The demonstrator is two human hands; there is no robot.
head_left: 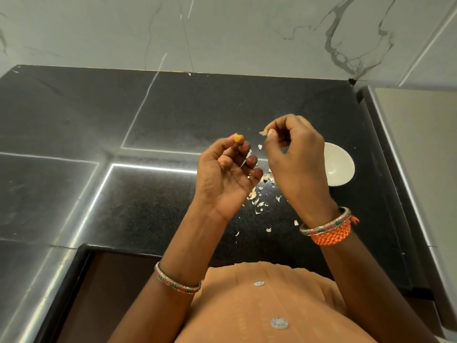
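The left hand point(227, 174) is raised over the worktop with its palm turned up. Its thumb and forefinger pinch a small yellow piece point(237, 138) at their tips, while the other fingers curl loosely inward with their painted nails showing. The right hand point(296, 157) is just beside it and slightly higher, with its back to the camera. Its thumb and forefinger pinch a thin pale flake of skin point(263, 132), and the remaining fingers are folded towards the palm. The flake sits close to the yellow piece but apart from it, with a narrow gap between the two hands. Both are held in the air above the black counter point(173, 107), not resting on it. Beneath and between the hands, pale scraps of skin point(257, 194) lie scattered on the dark stone, thickest under the fingers and thinning out towards the person's body. A white bowl point(342, 167) stands on the counter to the right, partly hidden behind the right hand. A beaded bangle point(178, 280) circles the left wrist. The right wrist carries a similar beaded band point(326, 222) next to an orange thread band point(332, 235). At the bottom edge is an orange garment point(272, 305) with a round pale button point(279, 323). Behind the counter rises a grey-veined marble wall point(222, 33).
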